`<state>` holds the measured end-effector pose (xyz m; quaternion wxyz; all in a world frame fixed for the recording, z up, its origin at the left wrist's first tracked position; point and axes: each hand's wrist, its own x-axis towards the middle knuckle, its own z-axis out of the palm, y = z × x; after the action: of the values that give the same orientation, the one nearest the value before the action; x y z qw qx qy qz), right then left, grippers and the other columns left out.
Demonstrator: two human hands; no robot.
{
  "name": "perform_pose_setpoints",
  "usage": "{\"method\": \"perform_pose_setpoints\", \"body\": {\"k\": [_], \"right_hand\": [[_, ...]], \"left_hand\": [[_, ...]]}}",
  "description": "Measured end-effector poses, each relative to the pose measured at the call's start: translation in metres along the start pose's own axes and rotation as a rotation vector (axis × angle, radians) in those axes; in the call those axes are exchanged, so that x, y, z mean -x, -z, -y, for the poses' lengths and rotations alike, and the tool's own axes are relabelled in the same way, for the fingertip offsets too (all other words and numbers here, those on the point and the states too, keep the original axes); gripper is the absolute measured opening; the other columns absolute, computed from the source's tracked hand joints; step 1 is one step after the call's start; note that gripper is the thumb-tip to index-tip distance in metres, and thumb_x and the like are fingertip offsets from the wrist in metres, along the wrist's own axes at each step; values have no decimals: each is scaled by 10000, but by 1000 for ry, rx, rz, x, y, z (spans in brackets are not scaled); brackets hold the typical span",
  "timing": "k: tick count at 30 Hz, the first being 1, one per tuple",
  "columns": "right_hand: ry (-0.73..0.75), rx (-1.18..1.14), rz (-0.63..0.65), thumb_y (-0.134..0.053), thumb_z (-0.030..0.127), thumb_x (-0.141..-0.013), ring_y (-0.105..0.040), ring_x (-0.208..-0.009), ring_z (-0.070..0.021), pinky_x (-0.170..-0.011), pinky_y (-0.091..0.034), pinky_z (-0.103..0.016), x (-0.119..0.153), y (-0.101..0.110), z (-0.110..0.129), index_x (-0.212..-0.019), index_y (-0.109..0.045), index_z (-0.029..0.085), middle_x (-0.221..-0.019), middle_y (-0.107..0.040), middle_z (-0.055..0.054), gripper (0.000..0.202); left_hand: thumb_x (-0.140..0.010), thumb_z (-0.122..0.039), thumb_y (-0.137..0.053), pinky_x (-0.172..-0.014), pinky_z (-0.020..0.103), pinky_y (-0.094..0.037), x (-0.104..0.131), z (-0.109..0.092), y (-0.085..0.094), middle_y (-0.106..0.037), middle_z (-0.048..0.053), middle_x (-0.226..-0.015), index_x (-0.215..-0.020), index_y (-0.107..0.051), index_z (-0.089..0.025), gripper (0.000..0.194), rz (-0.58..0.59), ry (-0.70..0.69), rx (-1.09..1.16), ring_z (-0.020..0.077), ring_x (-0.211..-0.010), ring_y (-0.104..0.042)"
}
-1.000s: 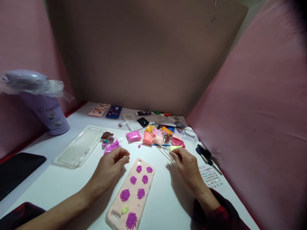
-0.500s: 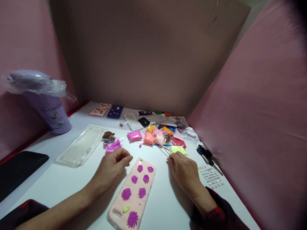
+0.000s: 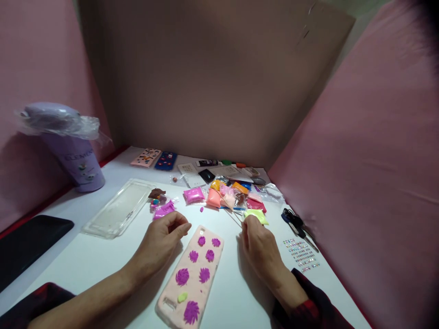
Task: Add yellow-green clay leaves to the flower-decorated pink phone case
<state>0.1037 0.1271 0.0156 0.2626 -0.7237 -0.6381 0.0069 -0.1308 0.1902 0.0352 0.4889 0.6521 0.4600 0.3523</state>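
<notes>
A person in dark, red-checked sleeves is working bare-handed at a white tabletop [image 3: 226,292], with a pale pink phone case [image 3: 194,276] decorated with spiky magenta flowers [image 3: 204,275] lying between the two hands. The case is resting flat at a slant, its far end pointing away and slightly right; a small yellow-green oval piece [image 3: 182,297] is sitting on its near part, beside the rectangular cutout.

The left hand [image 3: 161,240] is hovering just beside the case's far left edge, apart from it, thumb and fingers drawn together; whether anything is pinched between them cannot be told. The right hand [image 3: 261,244] is staying clear of the case, to its right, fingers curling inward at the near edge of a yellow-green packet [image 3: 259,214]. Its fingertips are being hidden from view, so what it may be grasping cannot be told. Thin wooden sticks [image 3: 236,216] are lying just to the left of those fingers, their far ends leaning across a heap of colored packets.

Just beyond the left hand, an opened magenta packet [image 3: 163,209] is lying near a brown lump [image 3: 157,193], while a tiny magenta ball [image 3: 201,209] is resting beyond the case's far end. A clear plastic case [image 3: 118,208] is lying at left; a bunch of keys [image 3: 297,224] and rows of glittering gems [image 3: 302,253] are flanking the right hand.
</notes>
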Motion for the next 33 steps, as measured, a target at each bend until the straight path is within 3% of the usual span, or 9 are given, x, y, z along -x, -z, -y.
{"method": "perform_pose_setpoints", "body": {"k": [4, 8, 10, 12, 17, 21, 27, 33], "right_hand": [[-70, -307, 97, -460, 212, -848, -542, -601, -150, -568, -400, -266, -1, 0, 2, -704, -424, 201, -642, -563, -8, 149], [-206, -588, 374, -543, 256, -786, -532, -389, -124, -361, -364, -204, 3, -2, 5, -682, -439, 200, -482, -579, 29, 158], [-254, -709, 510, -574, 268, -760, -571, -367, -145, -302, -347, -185, 6, -3, 9, -688, -448, 193, -474, -626, 7, 163], [-288, -801, 567, -603, 284, -744, -607, -397, -159, -306, -378, -186, 8, -4, 13, -691, -463, 182, -517, -674, -31, 181], [-321, -919, 419, -619, 285, -753, -555, -378, -103, -381, -438, -207, 7, -13, 14, -683, -466, 177, -574, -695, -28, 199], [-309, -929, 278, -635, 269, -751, -570, -431, -119, -426, -443, -222, 4, -15, 11, -694, -521, 179, -534, -649, 8, 156], [-302, -888, 137, -650, 324, -764, -444, -368, -96, -371, -336, -215, 4, -7, 10, -677, -641, 167, -424, -517, 38, 180], [-303, -968, 121, -667, 394, -734, -515, -419, -121, -410, -416, -247, 1, -10, 11, -869, -667, 142, -533, -606, -3, 286]], "left_hand": [[-786, -290, -541, -538, 226, -370, 0, 1, -1, -539, -37, -636, -710, -551, -190, 126, 35, 19, -31, 119, -597, -477], [-767, -256, -518, -563, 254, -383, -1, 1, 1, -560, -24, -627, -694, -551, -185, 106, 51, 32, -169, 138, -606, -494], [-760, -247, -509, -563, 265, -382, 0, 1, 1, -586, -16, -626, -686, -563, -186, 110, 52, 25, -251, 147, -605, -515], [-757, -242, -505, -555, 266, -384, 1, 2, 0, -599, -12, -604, -673, -571, -186, 121, 69, 22, -276, 148, -588, -528], [-779, -275, -494, -436, 229, -363, 3, 4, -5, -554, -26, -501, -692, -554, -182, 141, 139, 109, -91, 120, -450, -484], [-760, -283, -535, -411, 227, -403, 1, 3, -7, -567, -17, -542, -738, -555, -177, 110, 164, 171, 50, 136, -482, -531], [-769, -265, -543, -440, 213, -372, 0, 5, -6, -515, -49, -538, -725, -561, -175, 102, 122, 106, 103, 97, -458, -470], [-787, -312, -551, -478, 202, -346, 1, -1, -3, -547, -33, -630, -716, -594, -172, 162, 87, 61, 68, 84, -509, -442]]}}
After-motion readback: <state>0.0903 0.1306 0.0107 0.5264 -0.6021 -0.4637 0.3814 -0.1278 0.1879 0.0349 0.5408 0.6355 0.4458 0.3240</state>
